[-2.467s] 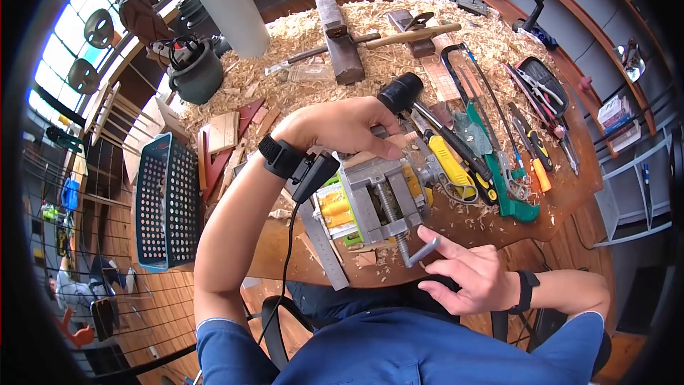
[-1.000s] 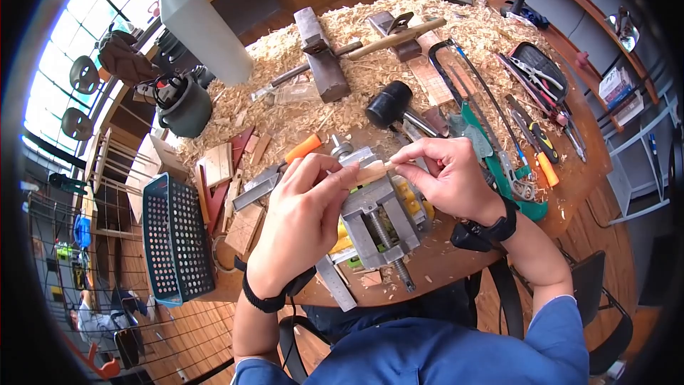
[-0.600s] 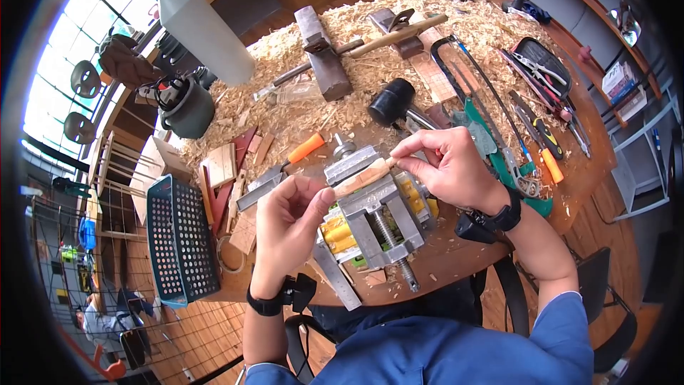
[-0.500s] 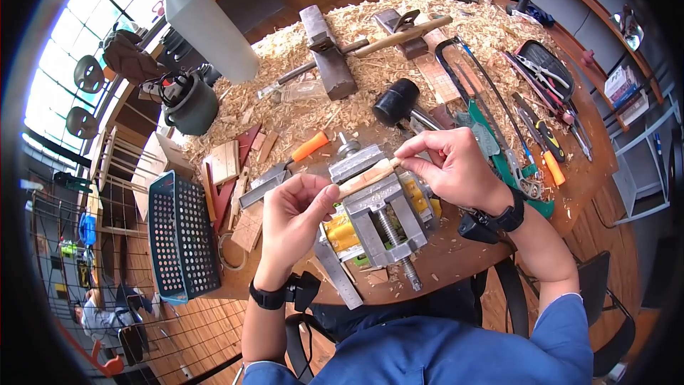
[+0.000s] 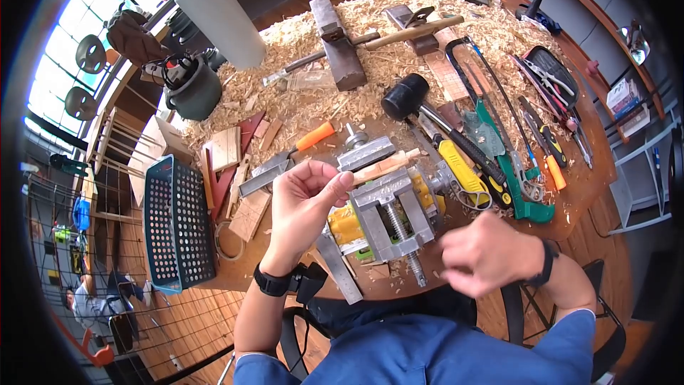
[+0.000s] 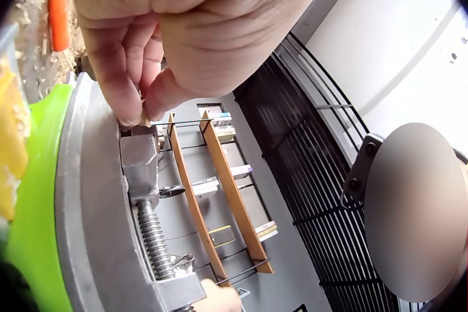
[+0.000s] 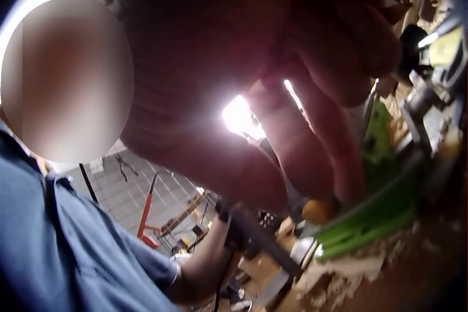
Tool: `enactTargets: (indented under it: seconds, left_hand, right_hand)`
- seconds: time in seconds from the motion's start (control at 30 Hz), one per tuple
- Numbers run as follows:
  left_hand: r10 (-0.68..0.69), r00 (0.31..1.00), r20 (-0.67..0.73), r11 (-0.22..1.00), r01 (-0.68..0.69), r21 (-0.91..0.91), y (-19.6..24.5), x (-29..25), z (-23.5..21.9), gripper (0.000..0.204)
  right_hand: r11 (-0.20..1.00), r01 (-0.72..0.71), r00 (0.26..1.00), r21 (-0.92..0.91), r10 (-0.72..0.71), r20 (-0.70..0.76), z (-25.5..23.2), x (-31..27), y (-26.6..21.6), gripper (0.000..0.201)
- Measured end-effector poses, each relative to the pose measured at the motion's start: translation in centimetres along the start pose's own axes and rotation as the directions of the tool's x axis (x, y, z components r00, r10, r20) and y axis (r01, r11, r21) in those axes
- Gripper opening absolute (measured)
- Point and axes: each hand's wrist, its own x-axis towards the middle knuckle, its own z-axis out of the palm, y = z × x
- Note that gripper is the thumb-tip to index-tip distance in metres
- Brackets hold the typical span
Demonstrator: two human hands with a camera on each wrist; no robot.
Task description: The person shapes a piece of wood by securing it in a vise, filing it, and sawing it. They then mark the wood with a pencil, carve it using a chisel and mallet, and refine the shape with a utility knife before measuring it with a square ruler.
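A small, shaped wooden piece (image 5: 388,165) lies across the top of a grey bench vise (image 5: 372,207), in the gap between its two jaws. My left hand (image 5: 303,203) pinches the near-left end of this piece between thumb and fingertips. In the left wrist view those fingertips (image 6: 131,116) are right at the vise's top edge. My right hand (image 5: 491,253) is off the wood, blurred, its fingers loosely bent to the right of the vise's threaded screw (image 5: 415,267). The right wrist view shows its fingers dark against the light, with the vise's green part (image 7: 365,224) beyond.
A steel ruler (image 5: 337,269) lies left of the vise. Behind are a black mallet (image 5: 406,96), a chisel with an orange handle (image 5: 315,136) and planes among shavings. A yellow-handled knife (image 5: 459,167) and green-handled saw (image 5: 531,210) lie right; a perforated basket (image 5: 160,224) stands left.
My right hand has let go of the wooden piece's far end and moved down and right, beside the vise screw. The left hand has stayed at the near end, its fingers closing on the wood.
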Motion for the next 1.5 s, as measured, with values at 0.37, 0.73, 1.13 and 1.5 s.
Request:
enactTargets:
  seconds: [0.37, 0.73, 1.13, 1.5]
  left_hand:
    - [0.024, 0.999, -0.044, 1.000, -0.024, 0.020, 0.2, -0.5, 0.6, 0.017]
    - [0.017, 0.999, -0.049, 1.000, -0.017, 0.002, 0.2, -0.2, 0.6, 0.018]
    - [0.034, 0.999, -0.039, 0.999, -0.034, 0.000, 0.0, -0.4, 0.7, 0.015]
    - [0.008, 1.000, -0.022, 1.000, -0.008, 0.009, 0.1, -0.1, 0.5, 0.016]
  right_hand:
    - [0.945, 0.252, 0.947, 0.209, -0.196, -0.254, 3.0, -0.1, -4.6, 0.016]
    - [0.989, -0.069, 0.857, 0.133, 0.127, -0.499, 6.8, -2.5, -4.7, 0.022]
    - [0.961, 0.268, 0.937, -0.075, -0.278, -0.210, 5.4, 0.3, -6.3, 0.021]
    - [0.624, -0.123, 0.865, 0.772, 0.449, -0.225, 2.4, 0.0, -5.8, 0.015]
